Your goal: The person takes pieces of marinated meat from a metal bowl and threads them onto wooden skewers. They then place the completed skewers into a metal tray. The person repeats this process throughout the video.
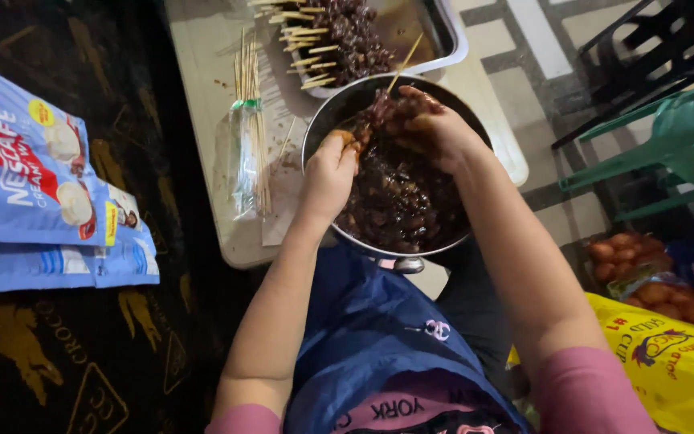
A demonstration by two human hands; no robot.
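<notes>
The fingers of the right hand [427, 120] are curled around dark marinated meat pieces on a thin bamboo skewer [402, 64], and the left hand [332, 165] pinches the skewer's lower end. Both hands are over the round metal bowl [319, 120] of dark meat, near the far metal tray [443, 36] of finished skewers

Home food-prep corner, low table [226, 241], plastic chairs [668, 153], tiled floor [524, 96], snack packets [34, 177]
</notes>
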